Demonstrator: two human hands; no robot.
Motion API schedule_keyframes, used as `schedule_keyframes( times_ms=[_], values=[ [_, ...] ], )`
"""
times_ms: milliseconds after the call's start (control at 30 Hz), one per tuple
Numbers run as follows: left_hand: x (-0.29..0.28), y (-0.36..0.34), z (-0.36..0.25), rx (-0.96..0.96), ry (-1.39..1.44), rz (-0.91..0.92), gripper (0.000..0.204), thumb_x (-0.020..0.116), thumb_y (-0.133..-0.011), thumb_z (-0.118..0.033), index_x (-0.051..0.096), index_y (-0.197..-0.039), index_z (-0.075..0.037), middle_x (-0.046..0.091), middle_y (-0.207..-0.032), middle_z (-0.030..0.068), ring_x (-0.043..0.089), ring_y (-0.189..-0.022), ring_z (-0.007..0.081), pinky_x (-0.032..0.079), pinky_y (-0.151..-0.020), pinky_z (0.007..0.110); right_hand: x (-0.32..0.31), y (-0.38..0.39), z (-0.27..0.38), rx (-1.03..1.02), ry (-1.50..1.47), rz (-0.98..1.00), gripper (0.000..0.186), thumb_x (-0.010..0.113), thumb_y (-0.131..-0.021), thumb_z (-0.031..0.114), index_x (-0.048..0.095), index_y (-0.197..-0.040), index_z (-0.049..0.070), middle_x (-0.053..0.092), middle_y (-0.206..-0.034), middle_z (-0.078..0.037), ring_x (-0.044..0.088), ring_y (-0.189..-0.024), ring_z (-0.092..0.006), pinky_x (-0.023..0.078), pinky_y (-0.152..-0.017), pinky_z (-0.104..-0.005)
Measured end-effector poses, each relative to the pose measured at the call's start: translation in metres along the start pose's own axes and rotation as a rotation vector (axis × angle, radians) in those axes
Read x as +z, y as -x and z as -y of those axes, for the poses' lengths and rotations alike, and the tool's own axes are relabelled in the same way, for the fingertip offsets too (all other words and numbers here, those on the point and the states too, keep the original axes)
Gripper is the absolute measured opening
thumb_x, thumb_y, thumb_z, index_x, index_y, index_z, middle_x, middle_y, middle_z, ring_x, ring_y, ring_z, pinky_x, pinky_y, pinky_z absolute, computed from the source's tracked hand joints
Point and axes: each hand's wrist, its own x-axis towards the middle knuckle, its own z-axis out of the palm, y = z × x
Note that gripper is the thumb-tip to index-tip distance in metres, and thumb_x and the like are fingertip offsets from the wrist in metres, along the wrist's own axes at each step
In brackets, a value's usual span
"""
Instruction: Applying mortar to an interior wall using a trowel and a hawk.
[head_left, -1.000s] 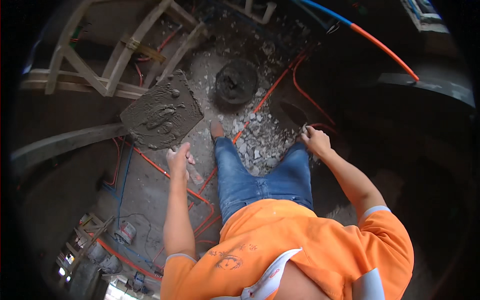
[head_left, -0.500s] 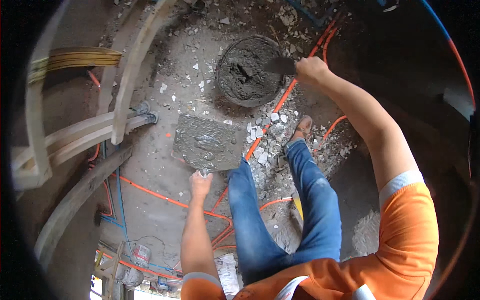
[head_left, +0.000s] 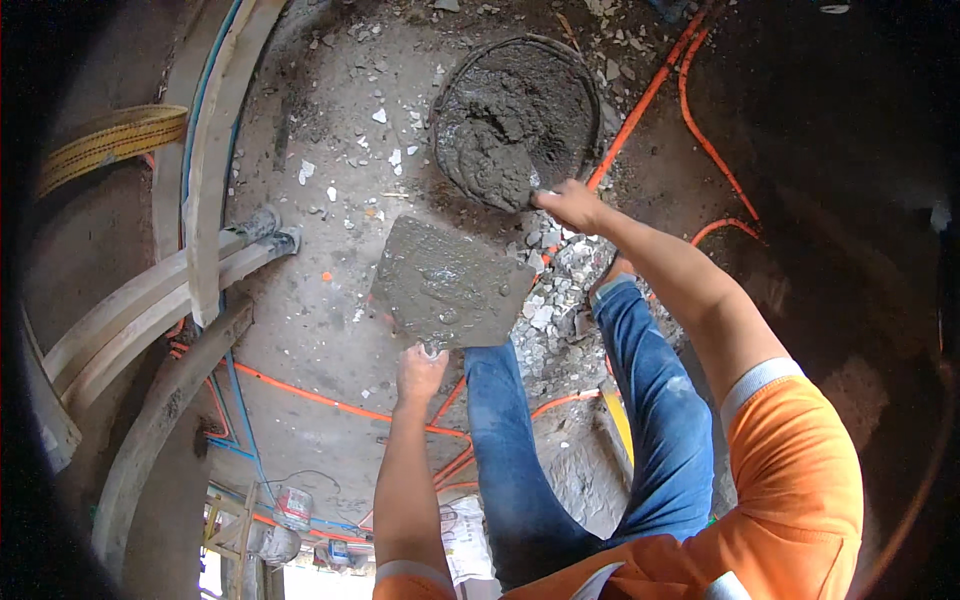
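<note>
My left hand (head_left: 420, 375) is closed at the near edge of a square mortar board (head_left: 450, 280), gripping it from below; grey mortar covers its top. Above and right of the board, my right hand (head_left: 568, 204) is closed on a trowel (head_left: 536, 182) at the lower right of a round black bucket (head_left: 439, 130). The bucket holds thick grey mortar (head_left: 500, 110), and the trowel's blade is mostly hidden in it.
Wooden frames (head_left: 210, 140) with a yellow strap (head_left: 115, 145) line the left. Orange conduit (head_left: 650, 100) and blue pipes (head_left: 240, 420) cross the floor, with broken rubble (head_left: 560, 300) by my feet. Pails (head_left: 292, 508) stand at the lower left.
My right hand with the trowel has moved from beside my thigh to the bucket, lately down toward its near side, the blade into the mortar. My view has tilted; the board stays in my left hand.
</note>
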Motion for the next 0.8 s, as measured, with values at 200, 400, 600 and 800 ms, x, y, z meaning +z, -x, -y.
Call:
schedule_keyframes(
  times_ms=[200,400,600,800],
  values=[
    [0.007,-0.036,-0.020,-0.013,0.069,-0.007,0.039,0.069,-0.075,-0.034,0.063,-0.090,0.001,0.063,-0.090,0.0238,0.059,-0.091,0.0411,0.048,-0.080,0.047,-0.004,0.041,-0.019,-0.214,0.043,-0.202,0.056,0.057,-0.076,0.050,0.066,-0.093,-0.003,0.065,-0.083,-0.026,0.064,-0.083,-0.0394,0.049,-0.079,-0.0445],
    [-0.008,-0.076,-0.117,0.109,0.124,-0.001,0.035,0.069,-0.074,-0.032,0.065,-0.086,0.000,0.064,-0.093,0.0253,0.061,-0.092,0.0404,0.049,-0.081,0.047,0.044,0.127,-0.016,-0.455,-0.018,-0.593,0.042,0.066,-0.076,0.027,0.062,-0.114,0.012,0.065,-0.093,-0.016,0.064,-0.083,-0.0357,0.052,-0.075,-0.0422],
    [0.005,-0.098,-0.123,0.208,0.171,-0.003,0.037,0.070,-0.071,-0.030,0.065,-0.093,0.000,0.065,-0.090,0.0244,0.062,-0.089,0.0411,0.050,-0.078,0.046,0.012,0.176,0.017,-0.328,0.127,-0.636,0.035,0.062,-0.078,0.022,0.063,-0.110,0.011,0.065,-0.095,-0.014,0.066,-0.083,-0.0302,0.053,-0.073,-0.0428],
    [0.005,-0.064,-0.058,0.205,0.046,-0.011,0.039,0.068,-0.073,-0.033,0.063,-0.089,0.002,0.064,-0.087,0.0258,0.060,-0.087,0.0441,0.049,-0.077,0.049,-0.057,0.070,0.022,-0.095,0.464,-0.573,0.034,0.059,-0.081,0.032,0.059,-0.097,0.002,0.065,-0.085,-0.023,0.064,-0.082,-0.0394,0.051,-0.072,-0.0478]
  ],
)
